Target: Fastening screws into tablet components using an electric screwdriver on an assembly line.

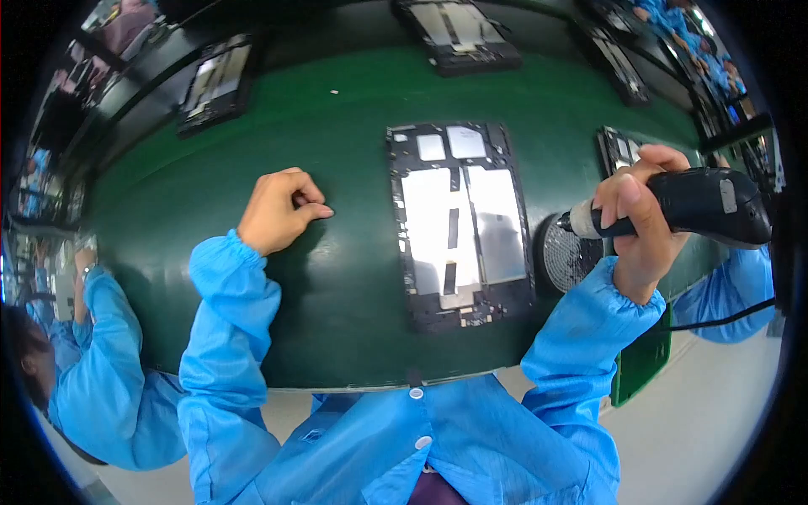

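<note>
An opened tablet (465, 244) with silver battery packs and a dark frame lies flat before me on the green table. My left hand (282, 210) rests on the table to its left, fingers curled and thumb against the index finger; whether anything is pinched there is hidden. To the tablet's right, my right hand (640, 215) is wrapped round a black electric screwdriver (707, 202) held level, its pale-wrapped nose pointing left. The screwdriver's tip is over the edge of a round dark dish (549, 273) with a gridded, holed surface; small screws there are too fine to tell.
More opened tablets sit farther off: one at the upper left (216, 82), one at the top middle (454, 34), and others at the right. A tiny pale piece (334, 92) lies on the green table (337, 337). Blue-sleeved co-workers (105, 370) sit on both sides.
</note>
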A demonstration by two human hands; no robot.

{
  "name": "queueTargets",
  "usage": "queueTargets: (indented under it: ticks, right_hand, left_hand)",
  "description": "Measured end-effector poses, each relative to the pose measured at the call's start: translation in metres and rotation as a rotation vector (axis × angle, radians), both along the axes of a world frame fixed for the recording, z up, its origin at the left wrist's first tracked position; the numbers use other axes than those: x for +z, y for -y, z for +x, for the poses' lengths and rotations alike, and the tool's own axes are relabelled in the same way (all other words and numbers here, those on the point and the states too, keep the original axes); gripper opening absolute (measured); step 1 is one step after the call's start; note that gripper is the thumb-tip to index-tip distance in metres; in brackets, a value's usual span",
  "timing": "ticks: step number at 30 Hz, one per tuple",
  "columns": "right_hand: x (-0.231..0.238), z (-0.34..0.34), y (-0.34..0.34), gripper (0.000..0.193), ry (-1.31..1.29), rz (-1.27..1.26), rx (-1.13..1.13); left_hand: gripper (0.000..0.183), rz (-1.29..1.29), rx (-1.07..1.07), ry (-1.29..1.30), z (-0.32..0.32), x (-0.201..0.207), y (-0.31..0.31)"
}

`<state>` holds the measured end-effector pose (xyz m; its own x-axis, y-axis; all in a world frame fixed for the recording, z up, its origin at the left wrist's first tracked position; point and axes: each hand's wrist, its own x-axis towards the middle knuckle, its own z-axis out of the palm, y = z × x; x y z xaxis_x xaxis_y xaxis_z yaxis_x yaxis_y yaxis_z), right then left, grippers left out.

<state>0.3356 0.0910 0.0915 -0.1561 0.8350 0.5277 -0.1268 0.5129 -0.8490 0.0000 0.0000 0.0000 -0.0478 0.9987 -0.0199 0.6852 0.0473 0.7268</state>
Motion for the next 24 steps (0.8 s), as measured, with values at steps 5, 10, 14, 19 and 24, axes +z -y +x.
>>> queueTargets:
  ticks: [5,10,14,19,24]
  right_hand:
    - [-0.016,0.039,0.0,0.021,-0.244,-0.157,-0.092]
    - [-0.049,0.054,-0.012,0.025,-0.302,-0.139,-0.155]
    - [-0.051,0.054,-0.017,0.025,-0.241,-0.136,-0.214]
    - [-0.057,0.054,-0.023,0.021,-0.166,-0.063,-0.238]
    - [-0.06,0.048,-0.03,0.019,-0.18,-0.093,-0.21]
  left_hand:
    - [0.017,0.054,0.012,-0.094,-0.006,0.0,-0.006]
    - [0.01,0.016,0.11,0.067,-0.002,-0.006,-0.001]
    - [0.007,0.251,0.285,0.213,0.001,-0.019,0.015]
    - [0.012,0.207,0.322,0.353,0.055,-0.027,0.018]
    - [0.01,0.24,0.431,0.331,0.042,-0.031,0.013]
